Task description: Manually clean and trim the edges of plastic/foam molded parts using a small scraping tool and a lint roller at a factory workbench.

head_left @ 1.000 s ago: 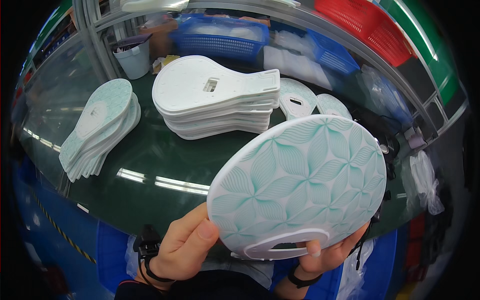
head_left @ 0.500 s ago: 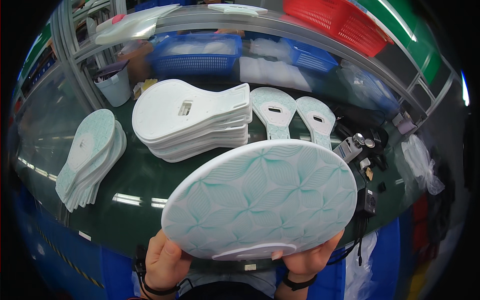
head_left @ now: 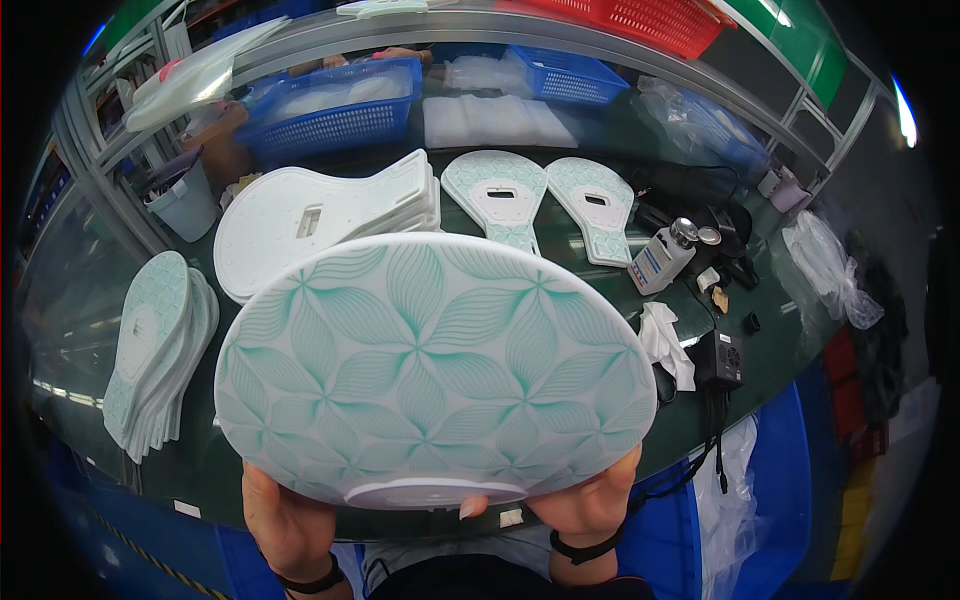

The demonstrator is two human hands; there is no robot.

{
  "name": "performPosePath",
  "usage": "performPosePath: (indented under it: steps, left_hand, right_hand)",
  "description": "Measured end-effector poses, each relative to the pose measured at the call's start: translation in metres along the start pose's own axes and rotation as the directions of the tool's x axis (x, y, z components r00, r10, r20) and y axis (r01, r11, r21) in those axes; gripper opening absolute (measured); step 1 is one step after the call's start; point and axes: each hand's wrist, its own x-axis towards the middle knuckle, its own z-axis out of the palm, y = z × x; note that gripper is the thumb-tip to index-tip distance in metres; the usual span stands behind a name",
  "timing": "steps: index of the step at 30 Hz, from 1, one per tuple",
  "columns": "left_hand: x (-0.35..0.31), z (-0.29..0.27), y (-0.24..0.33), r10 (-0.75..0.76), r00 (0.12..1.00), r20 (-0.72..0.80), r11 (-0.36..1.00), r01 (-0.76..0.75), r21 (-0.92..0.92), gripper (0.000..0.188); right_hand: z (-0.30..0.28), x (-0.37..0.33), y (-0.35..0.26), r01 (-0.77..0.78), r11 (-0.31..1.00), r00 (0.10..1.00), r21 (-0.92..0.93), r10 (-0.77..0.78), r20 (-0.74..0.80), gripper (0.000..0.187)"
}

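A large rounded white panel (head_left: 430,370) with a green leaf pattern is held up in front of me, its patterned face tilted toward me. My left hand (head_left: 288,515) grips its lower left edge, with most of the fingers hidden behind it. At the lower right edge my right hand (head_left: 590,500) holds the same panel, a fingertip showing by the pale raised oval part (head_left: 435,492) at the bottom. Beyond the panel lies a stack of white paddle-shaped panels (head_left: 265,215), partly covered by it. Two patterned paddle-shaped panels, one left (head_left: 495,190) and one right (head_left: 592,198), have slots.
Several patterned panels (head_left: 150,320) lie fanned at the left. To the right are a pump bottle (head_left: 665,258), a crumpled white tissue (head_left: 665,345) and a black adapter (head_left: 722,358) with cables. Behind stand blue baskets (head_left: 330,125), a red basket (head_left: 640,25) and a bin (head_left: 185,205).
The held panel has come nearer and shifted left in the view, showing more of its patterned face. Both hands moved with it. A white tissue is now visible at its right; the whole view has shifted.
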Motion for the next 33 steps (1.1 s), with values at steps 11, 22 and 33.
performPosePath:
  steps: [11, 22, 33]
  left_hand:
    - [0.041, 0.032, 0.034, -0.004, 0.998, 0.058, 0.953, -0.014, 0.304, 0.095]
    - [0.066, 0.066, 0.066, -0.124, 0.977, 0.171, 0.564, -0.072, 0.822, 0.023]
    - [0.061, 0.084, 0.058, -0.157, 0.983, -0.097, 0.798, 0.184, 0.574, 0.053]
  right_hand:
    - [0.014, 0.004, -0.014, -0.082, 0.966, 0.997, -0.243, 0.082, -0.010, 0.069]
    - [0.015, -0.006, 0.000, 0.085, 0.990, 0.996, -0.115, -0.089, -0.028, 0.062]
    - [0.018, -0.014, 0.007, 0.180, 0.948, 0.978, 0.261, -0.145, -0.149, 0.061]
